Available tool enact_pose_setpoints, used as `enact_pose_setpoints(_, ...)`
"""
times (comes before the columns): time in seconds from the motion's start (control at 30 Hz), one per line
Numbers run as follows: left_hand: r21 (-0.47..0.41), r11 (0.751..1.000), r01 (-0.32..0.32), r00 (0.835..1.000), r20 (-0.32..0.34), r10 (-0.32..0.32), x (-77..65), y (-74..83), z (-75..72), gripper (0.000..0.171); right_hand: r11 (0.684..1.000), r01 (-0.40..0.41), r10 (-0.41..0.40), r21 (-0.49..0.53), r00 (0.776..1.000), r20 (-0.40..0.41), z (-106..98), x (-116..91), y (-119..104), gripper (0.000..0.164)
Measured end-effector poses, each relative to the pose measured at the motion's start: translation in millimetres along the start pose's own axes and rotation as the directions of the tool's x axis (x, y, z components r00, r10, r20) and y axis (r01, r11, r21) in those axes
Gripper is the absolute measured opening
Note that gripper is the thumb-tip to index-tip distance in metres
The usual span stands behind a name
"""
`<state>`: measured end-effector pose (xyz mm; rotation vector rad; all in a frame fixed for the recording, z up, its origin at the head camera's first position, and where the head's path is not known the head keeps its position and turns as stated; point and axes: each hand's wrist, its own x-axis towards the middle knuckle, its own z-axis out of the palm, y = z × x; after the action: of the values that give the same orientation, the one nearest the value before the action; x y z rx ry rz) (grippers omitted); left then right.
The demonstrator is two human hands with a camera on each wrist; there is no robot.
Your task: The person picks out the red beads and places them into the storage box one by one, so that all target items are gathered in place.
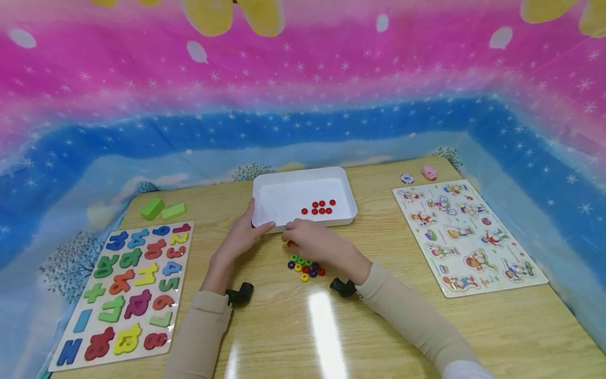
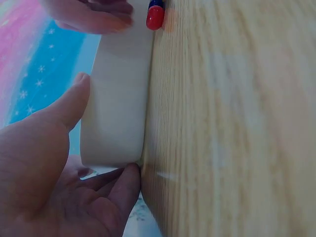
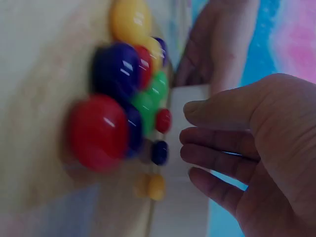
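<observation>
Left hand (image 1: 239, 234) clamped on tray (image 1: 279, 195), right hand (image 1: 314, 243) unclear

Whether it pinches anything by the near rim, I cannot tell. Glossy red beads (image 1: 322, 210) sit inside; a many-coloured cluster (image 1: 305, 269) lies on the table (image 1: 388, 242) before it. Chip (image 1: 407, 179) reads 100, number board (image 1: 106, 286) 1 to 8

Reads numbers 1 through 20 (image 1: 134, 305) on the board (image 1: 144, 323) — plus sign (image 1: 94, 293), minus sign (image 1: 82, 320), equals sign (image 1: 69, 352) too; bears small, uncertain figures on the round chip (image 1: 407, 179).
</observation>
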<state>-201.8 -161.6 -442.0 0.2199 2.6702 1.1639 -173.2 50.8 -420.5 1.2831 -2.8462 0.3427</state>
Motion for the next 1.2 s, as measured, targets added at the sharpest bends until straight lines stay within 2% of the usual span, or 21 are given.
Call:
enact_pose_setpoints(0.17,0.001,1.0,-0.011,1.0,0.001,0.011,-0.2,0.8,-0.8,0.097,0.997,0.033,-0.033,-0.072,0.999,0.004,10,2,-2,0.012)
enact_pose_setpoints(0.37,0.004,1.0,-0.009,1.0,0.005,0.009,-0.1,1.4,-1.4,0.097,0.992,0.055,-0.056,-0.112,0.998,-0.006,14,2,-1,0.012)
enact_pose_setpoints(0.53,0.003,1.0,-0.001,1.0,0.001,0.001,-0.2,0.9,-1.1,0.097,0.991,0.06,-0.061,-0.118,0.998,-0.006,13,2,-1,0.012)
enact_pose_setpoints(0.73,0.0,1.0,0.001,1.0,-0.002,-0.001,0.3,0.2,-0.8,0.097,0.989,0.082,-0.09,-0.124,0.994,-0.056,3,1,0,0.008)
enact_pose_setpoints(0.83,-0.008,1.0,-0.004,1.0,-0.001,0.004,0.9,0.2,-0.6,0.098,0.994,0.054,-0.062,-0.091,0.994,-0.085,-7,-2,4,0.01)
enact_pose_setpoints(1.0,-0.008,1.0,0.004,1.0,0.006,-0.004,1.6,-0.5,-0.6,0.098,0.999,-0.036,0.03,-0.042,0.991,-0.128,-21,-8,19,0.014)
enact_pose_setpoints(1.2,-0.007,1.0,0.018,1.0,0.013,-0.018,1.4,-1.9,-0.9,0.097,0.983,-0.178,0.183,0.047,0.971,-0.154,-31,-17,46,0.016)
